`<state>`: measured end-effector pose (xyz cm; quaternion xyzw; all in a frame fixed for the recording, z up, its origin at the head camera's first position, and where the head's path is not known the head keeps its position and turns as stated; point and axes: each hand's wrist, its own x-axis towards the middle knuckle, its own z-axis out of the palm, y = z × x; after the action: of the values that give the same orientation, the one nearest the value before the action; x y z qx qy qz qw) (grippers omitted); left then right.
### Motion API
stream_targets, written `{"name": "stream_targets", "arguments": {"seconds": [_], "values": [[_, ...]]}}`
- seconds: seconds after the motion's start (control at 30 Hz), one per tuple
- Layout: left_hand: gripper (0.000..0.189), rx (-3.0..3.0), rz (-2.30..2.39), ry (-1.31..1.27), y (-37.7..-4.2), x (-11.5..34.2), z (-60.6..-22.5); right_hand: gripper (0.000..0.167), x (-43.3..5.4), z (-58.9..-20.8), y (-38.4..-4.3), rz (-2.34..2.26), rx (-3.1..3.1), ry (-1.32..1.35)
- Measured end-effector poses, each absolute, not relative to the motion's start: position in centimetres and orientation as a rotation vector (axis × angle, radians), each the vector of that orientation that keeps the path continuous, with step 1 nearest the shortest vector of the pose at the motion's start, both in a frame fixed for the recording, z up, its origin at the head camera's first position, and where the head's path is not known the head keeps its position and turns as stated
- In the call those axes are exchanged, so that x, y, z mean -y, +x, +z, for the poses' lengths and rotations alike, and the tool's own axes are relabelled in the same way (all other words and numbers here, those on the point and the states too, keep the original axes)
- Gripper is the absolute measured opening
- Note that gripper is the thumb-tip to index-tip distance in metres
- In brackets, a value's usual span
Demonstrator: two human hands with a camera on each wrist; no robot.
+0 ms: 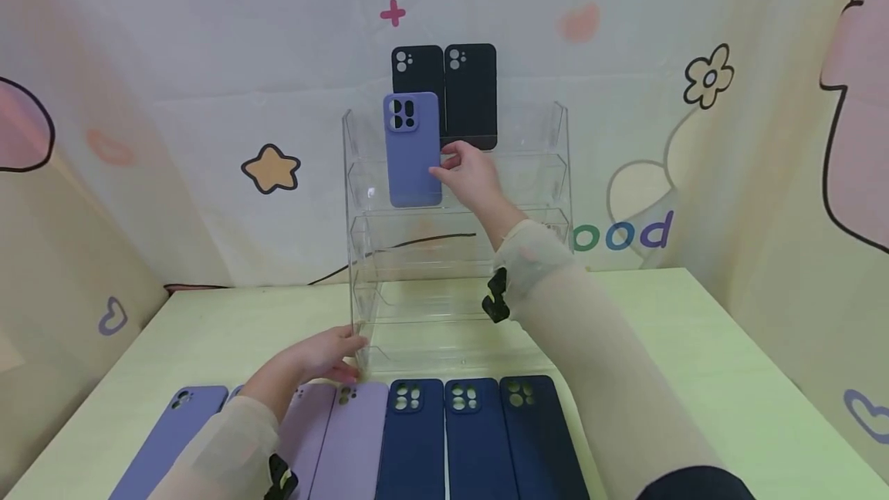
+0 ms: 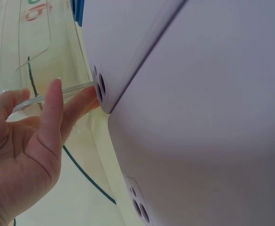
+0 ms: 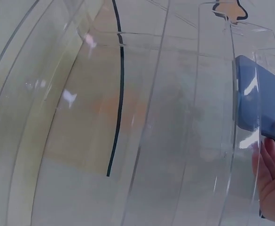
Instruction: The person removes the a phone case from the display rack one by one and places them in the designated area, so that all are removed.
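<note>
A clear tiered display rack (image 1: pixel 458 346) stands on the table. My right hand (image 1: pixel 474 176) pinches the right edge of a periwinkle phone case (image 1: pixel 414 164), thumb on its face and fingers behind, also seen in the right wrist view. That case stands nearly upright at the second tier from the top, its lower end at the clear front lip. Behind it, two black phone cases (image 1: pixel 471 91) stand side by side in the top tier; the periwinkle one partly covers the left one. My left hand (image 1: pixel 321 355) grips the rack's lower left side panel, its edge between thumb and fingers (image 2: pixel 52 113).
In front of the rack lie several phone cases: dark blue ones (image 1: pixel 415 446), lilac ones (image 1: pixel 350 438) and a periwinkle one (image 1: pixel 177 430) at the left, partly under my left forearm. A dark cable (image 1: pixel 326 278) runs behind the rack. A printed curtain (image 1: pixel 292 114) hangs at the back.
</note>
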<state>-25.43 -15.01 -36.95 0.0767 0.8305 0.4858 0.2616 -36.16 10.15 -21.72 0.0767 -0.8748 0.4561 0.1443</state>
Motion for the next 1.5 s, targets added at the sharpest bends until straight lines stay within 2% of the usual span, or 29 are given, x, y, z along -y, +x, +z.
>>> {"name": "stream_targets", "arguments": {"seconds": [0.33, 0.63, 1.5], "values": [[0.048, -2.231, 1.331, 0.204, -25.4, 15.0, -37.1, 0.029, -11.0, -21.7, -36.2, 1.444, 2.344, 0.395], [0.052, -2.258, 1.318, 0.203, -25.4, 15.0, -37.0, 0.03, -12.7, -20.9, -33.5, 1.667, 2.244, 0.45], [0.05, -2.252, 1.29, 0.215, -25.4, 14.9, -36.8, 0.034, -20.5, -28.6, -24.5, 1.688, 2.508, 0.45]]}}
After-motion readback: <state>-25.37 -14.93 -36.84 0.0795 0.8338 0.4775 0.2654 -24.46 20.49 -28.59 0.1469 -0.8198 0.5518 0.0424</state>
